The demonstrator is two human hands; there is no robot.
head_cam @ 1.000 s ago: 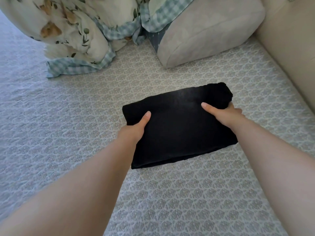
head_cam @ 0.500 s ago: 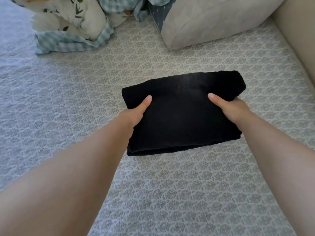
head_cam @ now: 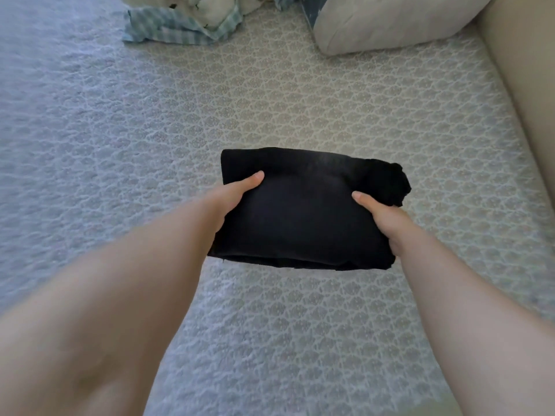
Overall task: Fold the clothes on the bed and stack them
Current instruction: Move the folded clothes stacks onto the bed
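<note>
A folded black garment (head_cam: 303, 211) is held over the middle of the bed (head_cam: 330, 100), a compact rectangle with a bunched corner at its far right. My left hand (head_cam: 231, 196) grips its left edge, thumb on top and fingers hidden underneath. My right hand (head_cam: 381, 217) grips the right edge the same way, thumb on top. The garment's near edge appears raised off the bedspread.
A crumpled floral and blue-checked quilt (head_cam: 183, 22) lies at the far edge. A grey pillow (head_cam: 390, 22) sits at the far right against the beige headboard (head_cam: 528, 70), which runs down the right side. Patterned bedspread stretches to the left and in front.
Both hands have kept their grip and brought the black garment nearer to me, lifting it slightly. The quilt and pillow have slid toward the top of the view.
</note>
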